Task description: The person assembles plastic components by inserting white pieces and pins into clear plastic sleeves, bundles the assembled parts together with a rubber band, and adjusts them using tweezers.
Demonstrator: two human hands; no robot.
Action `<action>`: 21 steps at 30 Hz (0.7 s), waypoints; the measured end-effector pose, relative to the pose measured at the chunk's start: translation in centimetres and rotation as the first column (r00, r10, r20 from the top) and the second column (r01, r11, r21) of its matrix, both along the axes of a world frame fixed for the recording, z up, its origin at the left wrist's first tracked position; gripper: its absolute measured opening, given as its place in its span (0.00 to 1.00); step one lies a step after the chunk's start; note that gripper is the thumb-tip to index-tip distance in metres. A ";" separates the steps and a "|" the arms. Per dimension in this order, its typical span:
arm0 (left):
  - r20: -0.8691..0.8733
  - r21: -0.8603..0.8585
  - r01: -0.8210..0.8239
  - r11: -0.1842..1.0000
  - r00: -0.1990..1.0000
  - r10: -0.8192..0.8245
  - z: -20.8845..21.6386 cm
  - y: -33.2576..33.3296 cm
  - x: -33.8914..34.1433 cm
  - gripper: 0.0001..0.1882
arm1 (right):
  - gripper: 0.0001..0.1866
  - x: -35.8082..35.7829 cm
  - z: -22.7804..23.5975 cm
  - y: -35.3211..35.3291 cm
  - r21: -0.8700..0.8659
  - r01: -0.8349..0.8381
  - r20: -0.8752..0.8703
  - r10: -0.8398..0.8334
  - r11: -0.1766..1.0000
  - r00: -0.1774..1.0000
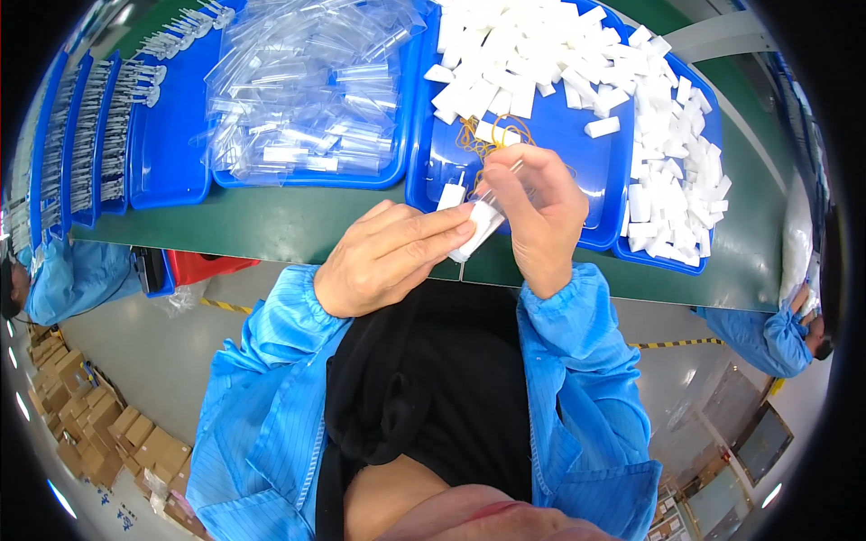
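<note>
Just over the table's front edge, both my hands come together around a small white block (484, 225). My left hand (379, 257) is closed, its fingers pressed flat together against the block's left side. My right hand (546, 207) pinches a thin, shiny piece (516, 168) between thumb and fingertips, above the block's upper end. Whether that piece is joined to the block I cannot tell. Another white block (450, 196) with a thin pin stands beside my left fingertips, at the near edge of the blue tray (586, 194). Orange rubber bands (471, 137) lie in that tray behind my hands.
White blocks (505, 54) heap up at the tray's back, and more (667, 198) fill a tray on the right. Clear plastic sleeves (307, 90) pile in a left tray. Metal-shafted parts (113, 135) line narrow trays at far left. Co-workers in blue sleeves (81, 279) sit both sides.
</note>
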State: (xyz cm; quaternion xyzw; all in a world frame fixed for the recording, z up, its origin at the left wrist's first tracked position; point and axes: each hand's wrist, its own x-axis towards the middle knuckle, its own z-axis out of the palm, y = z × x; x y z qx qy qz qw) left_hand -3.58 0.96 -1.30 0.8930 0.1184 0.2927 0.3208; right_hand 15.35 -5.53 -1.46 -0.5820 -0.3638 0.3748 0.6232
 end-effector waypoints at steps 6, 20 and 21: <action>-0.052 0.010 0.035 0.999 0.998 -0.034 0.6 0.8 -0.5 0.27 | 0.10 1.0 0.9 0.0 -0.100 -0.149 -0.055 0.144 0.984 0.988; 0.058 -0.011 -0.122 0.992 0.991 0.123 -0.2 0.0 -0.2 0.20 | 0.10 0.6 1.1 0.2 -0.053 -0.072 -0.002 0.072 0.996 0.997; 0.076 0.063 -0.120 0.991 0.990 0.116 -0.3 0.1 -0.2 0.21 | 0.10 0.6 1.2 0.2 -0.080 -0.104 0.050 0.109 0.991 0.993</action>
